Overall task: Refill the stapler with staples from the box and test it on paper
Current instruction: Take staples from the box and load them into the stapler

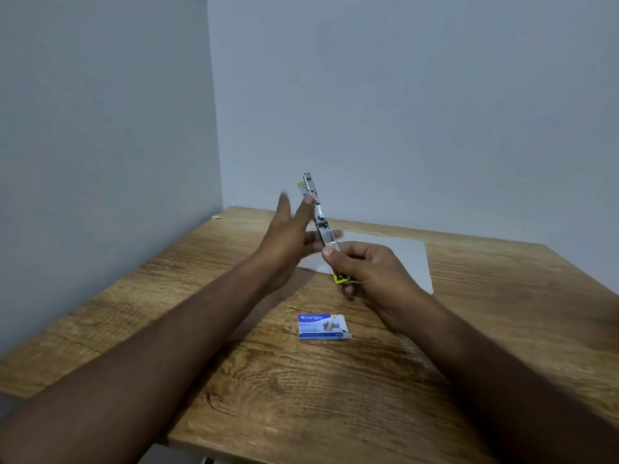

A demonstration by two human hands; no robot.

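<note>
Right hand grips yellow-ended silver metal stapler, long axis steep, tip up-left; left hand spread beside. Blue staple box reads "kangaro".

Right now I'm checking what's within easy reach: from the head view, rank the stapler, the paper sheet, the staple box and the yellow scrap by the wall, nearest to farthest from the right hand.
1. Stapler: gripped in the right hand, opened out long.
2. Paper sheet: flat on the table, directly under that hand.
3. Staple box: on the table, nearer the person, slightly left.
4. Yellow scrap: far left, against the wall.
</note>
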